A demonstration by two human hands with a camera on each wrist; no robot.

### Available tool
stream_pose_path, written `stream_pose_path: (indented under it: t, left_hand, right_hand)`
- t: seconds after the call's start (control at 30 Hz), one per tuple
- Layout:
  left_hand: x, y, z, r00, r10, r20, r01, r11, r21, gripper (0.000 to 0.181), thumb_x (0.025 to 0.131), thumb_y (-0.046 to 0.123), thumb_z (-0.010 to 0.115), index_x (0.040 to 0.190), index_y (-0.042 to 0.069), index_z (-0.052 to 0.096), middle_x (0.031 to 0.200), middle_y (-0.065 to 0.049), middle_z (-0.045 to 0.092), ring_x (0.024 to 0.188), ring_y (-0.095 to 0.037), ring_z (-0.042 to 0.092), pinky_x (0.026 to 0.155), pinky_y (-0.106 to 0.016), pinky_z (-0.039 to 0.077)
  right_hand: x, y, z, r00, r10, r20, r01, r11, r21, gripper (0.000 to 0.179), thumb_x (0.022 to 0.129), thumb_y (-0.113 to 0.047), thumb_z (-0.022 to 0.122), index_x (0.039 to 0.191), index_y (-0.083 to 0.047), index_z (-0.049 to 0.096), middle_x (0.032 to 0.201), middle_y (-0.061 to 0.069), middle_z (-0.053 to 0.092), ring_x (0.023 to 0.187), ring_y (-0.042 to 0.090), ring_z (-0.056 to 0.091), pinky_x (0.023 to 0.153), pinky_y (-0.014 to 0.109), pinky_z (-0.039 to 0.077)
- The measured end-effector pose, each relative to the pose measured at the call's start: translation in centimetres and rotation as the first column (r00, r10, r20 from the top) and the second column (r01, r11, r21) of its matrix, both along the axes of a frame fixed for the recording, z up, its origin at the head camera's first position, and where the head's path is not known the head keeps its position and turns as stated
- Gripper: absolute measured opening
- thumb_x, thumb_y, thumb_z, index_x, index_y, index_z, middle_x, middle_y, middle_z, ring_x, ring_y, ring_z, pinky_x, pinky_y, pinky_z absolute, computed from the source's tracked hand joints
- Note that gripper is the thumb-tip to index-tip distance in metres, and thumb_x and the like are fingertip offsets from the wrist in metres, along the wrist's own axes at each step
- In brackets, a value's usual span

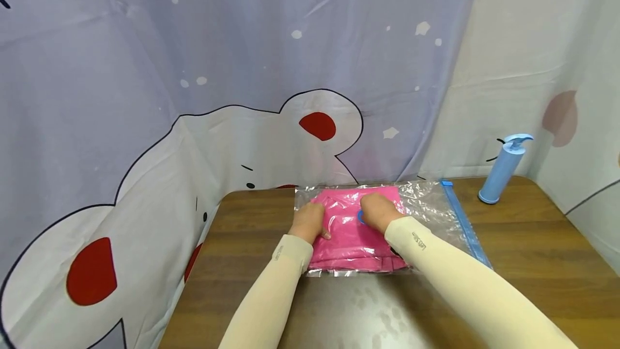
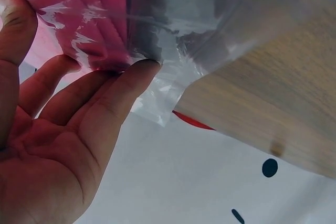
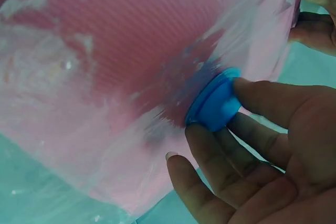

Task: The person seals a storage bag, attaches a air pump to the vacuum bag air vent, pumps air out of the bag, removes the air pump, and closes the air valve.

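Curtain (image 1: pixel 232 63): hangs past the table's left and far edges; moves toward the far side have little room.
Table, left part (image 1: pixel 252 230): a broad stretch of wood lies between its left edge and the bag, ample room for sideways shifts.
Left hand (image 1: pixel 308 222): at the left side of the clear bag (image 1: pixel 428 206); thumb and fingers stand wide apart, touching the plastic, apparently steadying it.
Pink cloth (image 1: pixel 341 225): folded flat inside the bag, filling its left and middle.
Blue cap (image 3: pixel 215 103): on the bag over the cloth, pinched by the right hand (image 1: pixel 380 213) between thumb and fingertips, a narrow hold; the little finger stands free.
Work at the cap: the step in hand looks like fitting or turning it; the next move seems to call for a firm pinch and a steady bag underneath.
Blue strip (image 1: pixel 464 220): runs along the bag's right edge, well apart from the fingers; whether it is sealed cannot be told.
Blue pump (image 1: pixel 504 171): upright toward the far right corner, right of the strip, with wood between them and, judging by that gap, room to reach in.
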State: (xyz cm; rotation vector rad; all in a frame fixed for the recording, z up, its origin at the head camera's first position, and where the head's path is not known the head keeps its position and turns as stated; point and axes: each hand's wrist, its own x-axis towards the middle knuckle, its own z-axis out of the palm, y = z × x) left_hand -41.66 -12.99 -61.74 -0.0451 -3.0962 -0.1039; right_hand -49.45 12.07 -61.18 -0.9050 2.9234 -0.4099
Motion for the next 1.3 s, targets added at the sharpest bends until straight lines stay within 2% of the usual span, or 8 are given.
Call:
stream_pose_path:
  t: [0.27, 0.37, 0.4, 0.5, 0.67, 0.8, 1.0, 1.3]
  left_hand:
    - [0.1, -0.1, -0.2, 1.000, -0.005, -0.012, 0.005, 1.000, 0.011, 0.061, 0.055, 0.055, 0.110, 0.091, 0.018, 0.078, 0.103, -0.008, 0.087, 0.101, -0.033, 0.083, 0.089, -0.055, 0.070]
    - [0.2, -0.1, -0.1, 1.000, 0.002, -0.018, -0.002, 1.000, -0.002, 0.061, 0.054, 0.056, 0.110, 0.091, 0.019, 0.079, 0.106, -0.008, 0.088, 0.103, -0.032, 0.083, 0.088, -0.053, 0.071]
    - [0.3, -0.2, 0.0, 1.000, 0.004, -0.021, -0.004, 1.000, -0.011, 0.061, 0.054, 0.056, 0.110, 0.091, 0.019, 0.079, 0.106, -0.008, 0.088, 0.103, -0.032, 0.084, 0.087, -0.053, 0.071]
    - [0.4, -0.2, 0.0, 1.000, 0.010, -0.025, -0.010, 1.000, -0.013, 0.063, 0.052, 0.057, 0.110, 0.093, 0.019, 0.080, 0.107, -0.008, 0.088, 0.103, -0.032, 0.084, 0.086, -0.052, 0.071]
    - [0.3, -0.2, -0.2, 0.999, 0.001, -0.032, -0.001, 1.000, 0.002, 0.066, 0.052, 0.056, 0.111, 0.097, 0.017, 0.082, 0.109, -0.009, 0.088, 0.104, -0.032, 0.083, 0.089, -0.053, 0.071]
    - [0.1, -0.1, -0.3, 0.999, 0.001, -0.033, -0.001, 1.000, 0.011, 0.067, 0.053, 0.056, 0.111, 0.099, 0.016, 0.084, 0.108, -0.008, 0.088, 0.103, -0.030, 0.083, 0.090, -0.053, 0.071]
    - [0.0, 0.0, -0.4, 1.000, 0.003, -0.027, -0.003, 1.000, -0.014, 0.066, 0.054, 0.059, 0.109, 0.098, 0.017, 0.083, 0.107, -0.007, 0.088, 0.102, -0.030, 0.083, 0.089, -0.051, 0.071]
    - [0.0, 0.0, -0.4, 1.000, 0.005, -0.027, -0.005, 1.000, -0.022, 0.065, 0.053, 0.057, 0.109, 0.096, 0.018, 0.080, 0.108, -0.009, 0.088, 0.104, -0.031, 0.084, 0.087, -0.051, 0.071]
  right_hand:
    - [2.0, -0.2, 1.6, 0.998, 0.043, -0.043, -0.044, 0.998, -0.041, 0.015, 0.090, -0.005, 0.071, 0.092, -0.018, 0.078, 0.095, 0.006, 0.081, 0.084, 0.025, 0.074, 0.080, 0.049, 0.065]
    - [2.7, -0.1, 2.3, 0.995, 0.070, -0.076, -0.075, 0.995, -0.065, 0.022, 0.088, -0.006, 0.075, 0.105, -0.018, 0.085, 0.103, 0.005, 0.085, 0.094, 0.027, 0.079, 0.088, 0.053, 0.066]
    - [3.6, 0.0, 3.2, 0.994, 0.074, -0.079, -0.080, 0.994, -0.075, 0.026, 0.090, -0.009, 0.075, 0.113, -0.016, 0.085, 0.110, 0.007, 0.085, 0.101, 0.029, 0.080, 0.093, 0.054, 0.066]
    - [3.0, -0.1, 2.7, 0.998, 0.030, -0.046, -0.034, 0.994, -0.100, 0.031, 0.092, -0.019, 0.079, 0.121, -0.013, 0.082, 0.117, 0.012, 0.084, 0.108, 0.035, 0.080, 0.092, 0.059, 0.067]
    - [0.7, -0.1, 0.9, 0.998, -0.068, 0.007, 0.068, 0.997, -0.047, 0.020, 0.086, -0.030, 0.084, 0.086, -0.015, 0.072, 0.091, 0.008, 0.079, 0.079, 0.029, 0.074, 0.064, 0.053, 0.062]
    - [0.3, 0.2, 0.4, 0.999, -0.048, -0.012, 0.049, 0.999, 0.005, 0.025, 0.086, -0.029, 0.085, 0.074, -0.017, 0.067, 0.082, 0.005, 0.076, 0.071, 0.024, 0.067, 0.060, 0.048, 0.060]
    - [0.4, 0.2, -0.1, 0.999, -0.004, -0.048, 0.004, 1.000, -0.007, 0.010, 0.089, -0.014, 0.081, 0.088, -0.018, 0.071, 0.093, 0.007, 0.079, 0.079, 0.026, 0.071, 0.070, 0.050, 0.064]
    - [-0.1, 0.6, -0.4, 0.998, 0.064, -0.015, -0.065, 0.993, -0.096, 0.034, 0.079, 0.000, 0.081, 0.105, -0.023, 0.082, 0.100, 0.000, 0.081, 0.088, 0.021, 0.070, 0.082, 0.045, 0.065]
